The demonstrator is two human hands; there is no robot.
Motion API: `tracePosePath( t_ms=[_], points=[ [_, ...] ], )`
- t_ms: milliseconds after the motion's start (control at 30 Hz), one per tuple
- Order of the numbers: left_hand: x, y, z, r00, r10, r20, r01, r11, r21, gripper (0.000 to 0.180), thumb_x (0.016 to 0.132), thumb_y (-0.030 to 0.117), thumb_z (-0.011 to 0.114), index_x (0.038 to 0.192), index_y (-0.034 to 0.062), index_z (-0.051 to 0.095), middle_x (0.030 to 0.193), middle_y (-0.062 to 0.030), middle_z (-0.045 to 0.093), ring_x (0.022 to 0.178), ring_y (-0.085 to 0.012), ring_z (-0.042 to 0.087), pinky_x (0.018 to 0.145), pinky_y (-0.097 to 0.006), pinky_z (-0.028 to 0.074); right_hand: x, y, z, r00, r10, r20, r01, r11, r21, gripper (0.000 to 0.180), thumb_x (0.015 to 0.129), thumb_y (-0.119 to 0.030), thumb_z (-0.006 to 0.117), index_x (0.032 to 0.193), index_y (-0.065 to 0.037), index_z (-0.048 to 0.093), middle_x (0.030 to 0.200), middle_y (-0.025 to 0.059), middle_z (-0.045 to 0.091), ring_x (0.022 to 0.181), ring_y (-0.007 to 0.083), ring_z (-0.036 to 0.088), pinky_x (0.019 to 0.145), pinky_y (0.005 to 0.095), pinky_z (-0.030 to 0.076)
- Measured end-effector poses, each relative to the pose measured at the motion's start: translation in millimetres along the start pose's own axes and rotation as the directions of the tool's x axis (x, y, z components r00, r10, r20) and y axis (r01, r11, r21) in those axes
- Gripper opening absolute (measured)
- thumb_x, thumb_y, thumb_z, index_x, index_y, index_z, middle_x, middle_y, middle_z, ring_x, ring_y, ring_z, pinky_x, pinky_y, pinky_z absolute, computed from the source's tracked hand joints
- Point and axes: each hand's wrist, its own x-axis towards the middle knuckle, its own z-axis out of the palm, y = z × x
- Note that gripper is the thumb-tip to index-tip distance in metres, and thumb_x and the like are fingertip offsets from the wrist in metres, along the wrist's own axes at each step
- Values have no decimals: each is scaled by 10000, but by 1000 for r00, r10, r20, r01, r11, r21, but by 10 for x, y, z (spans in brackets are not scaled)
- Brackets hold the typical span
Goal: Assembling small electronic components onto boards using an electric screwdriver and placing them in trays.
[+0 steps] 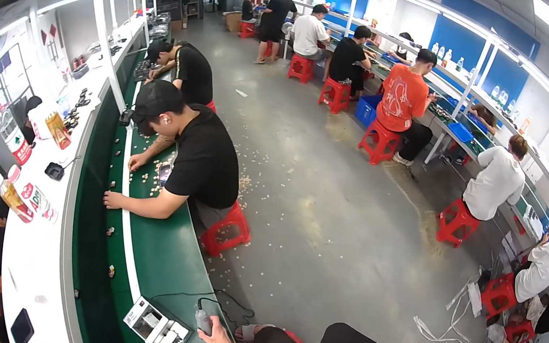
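My right hand (217, 340) reaches in from the bottom, coming out of a black sleeve. Its fingers are closed round a dark grey handheld tool (202, 320), whose exact kind I cannot make out. A black cord (222, 300) loops beside the tool. Close to the left of the hand, a small white-and-grey boxy device (157, 326) with a dark recess sits across the white line of the green work surface (162, 247). My left hand is out of view.
Along the green surface, a co-worker (208, 152) in a black cap bends over small pale pieces (159, 177). A white shelf (45, 241) on the left bears bottles and a phone (22, 327). Red stools (227, 231), scattered bits and white cables (444, 334) stand or lie on the floor.
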Motion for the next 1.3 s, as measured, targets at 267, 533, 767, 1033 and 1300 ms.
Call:
tracePosePath(
  t_ms=[267, 533, 767, 1033, 1300],
  points=[
    [-25, 274, -88, 982, 164, 99, -160, 986, -45, 364, 1011, 233, 557, 1284, 2, 489, 1258, -116, 551, 1171, -223, 534, 1006, -372, 475, 597, -66, -419, 963, 186, -193, -142, 965, 221, 670, 896, -320, 730, 1364, -9, 365, 1116, 246, 603, 1042, 385, 633, 899, 471, 501],
    [26, 778, -52, 917, 326, 228, -306, 944, -122, 197, 1039, 138, 458, 1158, 51, 587, 1102, -80, 593, 1032, -215, 581, 897, -391, 525, 1438, -713, -1914, 748, 307, -589, 104, 822, 560, 434, 941, -285, 725, 1198, -38, 478, 906, 45, 635, 767, 129, 625, 692, 328, 525],
    [379, 1322, 893, 844, 231, 484, -269, 963, 10, 248, 1052, 172, 420, 1193, 58, 588, 1136, -86, 595, 1047, -223, 590, 904, -391, 525, 1297, -2333, -2792, 661, -90, -745, 702, 425, 571, 359, 994, -191, 682, 1213, -44, 437, 1076, 99, 636, 976, 206, 701, 931, 373, 556],
    [467, 1883, 2165, 723, 74, 687, -281, 940, 195, 338, 1067, 245, 380, 1274, 58, 570, 1221, -102, 591, 1098, -237, 594, 938, -386, 515, 933, -2142, -2055, 931, -88, 354, -365, -229, 902, 405, 909, -424, 768, 988, -113, 520, 783, 20, 605, 518, 92, 551, 434, 232, 418],
    [287, 1765, 3356, 627, 8, 779, -288, 931, 222, 433, 1082, 319, 340, 1355, 58, 552, 1307, -118, 587, 1150, -251, 599, 971, -382, 505, 531, 894, -2416, 779, 587, 219, -181, -124, 976, 243, 893, -169, 686, 975, -13, 519, 761, 82, 607, 522, 129, 536, 471, 326, 501]
  ],
)
